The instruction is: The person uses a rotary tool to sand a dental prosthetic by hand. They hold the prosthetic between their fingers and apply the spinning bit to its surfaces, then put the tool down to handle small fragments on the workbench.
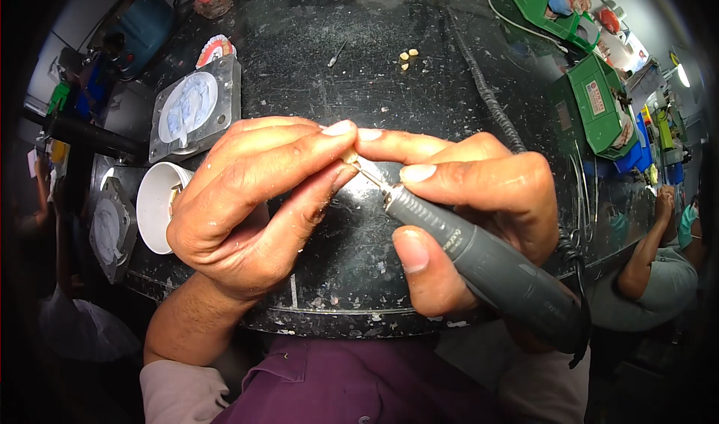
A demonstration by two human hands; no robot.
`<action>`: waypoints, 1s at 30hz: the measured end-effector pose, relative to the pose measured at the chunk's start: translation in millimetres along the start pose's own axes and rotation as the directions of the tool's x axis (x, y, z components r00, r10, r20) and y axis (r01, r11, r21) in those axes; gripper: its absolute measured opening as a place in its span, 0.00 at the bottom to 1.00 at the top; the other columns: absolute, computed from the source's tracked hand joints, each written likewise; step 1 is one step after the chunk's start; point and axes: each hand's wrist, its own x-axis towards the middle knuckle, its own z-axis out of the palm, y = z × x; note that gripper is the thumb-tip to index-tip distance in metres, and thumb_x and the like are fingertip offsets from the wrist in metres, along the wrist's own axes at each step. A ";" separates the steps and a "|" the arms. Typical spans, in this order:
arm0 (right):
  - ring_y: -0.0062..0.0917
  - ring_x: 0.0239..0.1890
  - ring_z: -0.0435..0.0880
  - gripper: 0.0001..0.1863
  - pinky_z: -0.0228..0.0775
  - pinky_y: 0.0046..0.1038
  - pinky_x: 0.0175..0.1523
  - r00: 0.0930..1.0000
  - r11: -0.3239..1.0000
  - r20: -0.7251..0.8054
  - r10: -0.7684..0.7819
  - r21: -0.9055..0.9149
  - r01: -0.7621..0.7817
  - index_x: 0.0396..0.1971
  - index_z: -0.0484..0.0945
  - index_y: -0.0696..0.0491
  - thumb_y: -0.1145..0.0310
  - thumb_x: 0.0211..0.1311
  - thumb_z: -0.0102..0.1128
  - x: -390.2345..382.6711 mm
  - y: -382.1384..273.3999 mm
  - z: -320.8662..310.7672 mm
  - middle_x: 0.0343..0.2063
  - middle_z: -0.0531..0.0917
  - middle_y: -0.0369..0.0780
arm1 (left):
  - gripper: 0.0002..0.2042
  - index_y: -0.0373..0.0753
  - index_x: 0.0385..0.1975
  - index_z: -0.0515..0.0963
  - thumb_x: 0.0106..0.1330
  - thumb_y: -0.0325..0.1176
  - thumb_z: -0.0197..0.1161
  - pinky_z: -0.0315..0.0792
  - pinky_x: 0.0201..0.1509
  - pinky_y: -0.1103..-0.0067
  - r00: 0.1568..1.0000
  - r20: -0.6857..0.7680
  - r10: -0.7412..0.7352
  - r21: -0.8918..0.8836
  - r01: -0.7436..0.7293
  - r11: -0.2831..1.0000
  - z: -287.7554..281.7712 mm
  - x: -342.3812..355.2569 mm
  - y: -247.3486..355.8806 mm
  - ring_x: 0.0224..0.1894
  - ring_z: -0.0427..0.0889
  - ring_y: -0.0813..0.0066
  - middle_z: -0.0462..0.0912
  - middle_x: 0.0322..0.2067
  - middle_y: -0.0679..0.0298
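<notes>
My left hand (pixel 240 192) pinches a small, pale artificial tooth (pixel 350 156) between thumb and fingertips, over the dark bench. Its lower part is partly hidden by the fingers. My right hand (pixel 494 188) is wrapped around a black dental handpiece (pixel 498 274), its body slanting down to the right. From its tip a thin metal bur (pixel 370 175) reaches up to the tooth; whether it touches is too small to tell. A right fingertip rests against the left fingers. Three loose teeth (pixel 404 56) lie farther back on the bench.
At left stand a metal flask half (pixel 230 117) with a plaster mould, a pink denture model (pixel 216 49), a white cup (pixel 153 207) and another flask half (pixel 112 229). The handpiece cord (pixel 483 87) crosses at right. Beyond are green bins (pixel 592 98) and another person (pixel 663 282).
</notes>
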 end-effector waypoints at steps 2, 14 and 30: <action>0.44 0.45 0.85 0.15 0.81 0.38 0.51 1.000 1.000 -0.002 -0.008 0.007 0.008 0.41 0.66 0.64 0.76 0.58 0.60 -0.4 -0.3 0.0 0.30 0.76 0.47 | 0.13 0.28 0.41 0.81 0.55 0.16 0.66 0.75 0.48 0.72 1.000 0.000 0.024 0.020 -0.024 1.000 0.3 0.2 0.3 0.42 0.83 0.62 0.84 0.36 0.52; 0.42 0.42 0.85 0.14 0.82 0.35 0.46 1.000 0.999 -0.004 -0.011 -0.032 0.011 0.39 0.68 0.64 0.77 0.55 0.59 0.8 1.3 -0.5 0.31 0.76 0.46 | 0.13 0.28 0.40 0.80 0.53 0.15 0.68 0.76 0.47 0.72 1.000 0.000 0.031 -0.001 -0.031 1.000 0.0 -0.1 -3.5 0.40 0.83 0.62 0.84 0.35 0.53; 0.39 0.42 0.85 0.14 0.80 0.34 0.48 0.998 0.998 -0.020 0.063 0.008 -0.063 0.41 0.67 0.63 0.77 0.57 0.59 1.6 -3.8 -4.6 0.30 0.77 0.48 | 0.12 0.29 0.40 0.81 0.55 0.17 0.67 0.76 0.47 0.73 0.997 0.045 0.057 0.035 -0.058 0.998 -2.0 3.9 -5.1 0.40 0.83 0.64 0.84 0.36 0.53</action>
